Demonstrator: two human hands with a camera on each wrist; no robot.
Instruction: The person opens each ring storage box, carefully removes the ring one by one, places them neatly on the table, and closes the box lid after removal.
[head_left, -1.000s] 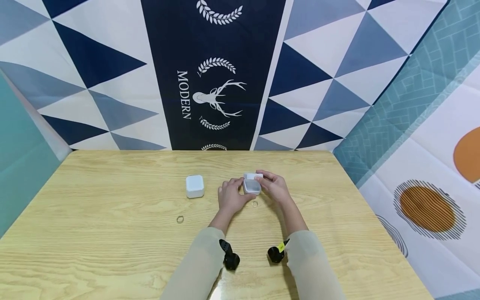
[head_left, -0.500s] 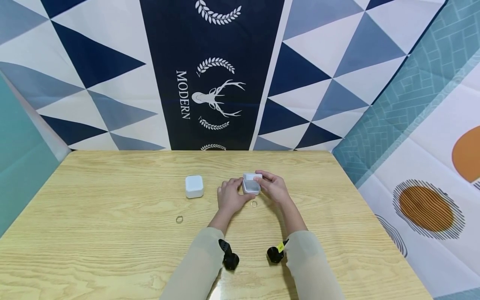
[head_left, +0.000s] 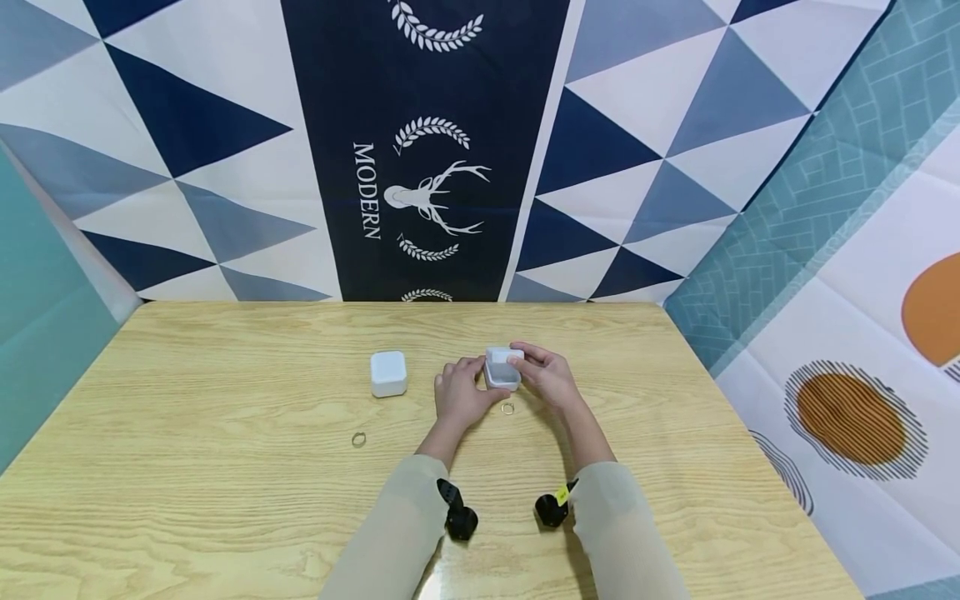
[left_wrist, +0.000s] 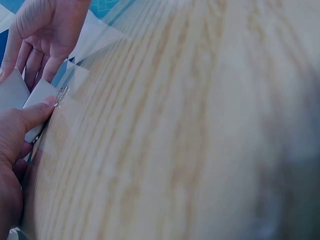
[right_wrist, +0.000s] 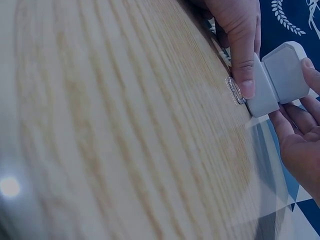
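Note:
A small white ring box (head_left: 503, 379) stands on the table with its hinged lid (right_wrist: 286, 74) raised. My left hand (head_left: 461, 395) holds the box's base (right_wrist: 262, 95), thumb along the front and fingers at the left side. With thumb and fingers my right hand (head_left: 551, 377) grips the lid from the right. Just in front of the base, close to my left thumb, lies a jewelled ring (right_wrist: 233, 91), which also shows in the left wrist view. The inside of the base is too small to make out.
A second white box (head_left: 388, 373), closed, stands to the left of the hands. Nearer on that side lies another ring (head_left: 359, 439). The wooden table (head_left: 225, 483) ends at a patterned cloth backdrop (head_left: 427, 167).
The lid has tilted slightly under my right hand's grip. Both hands stay in nearly the same place, and the rings and the second box have not moved.

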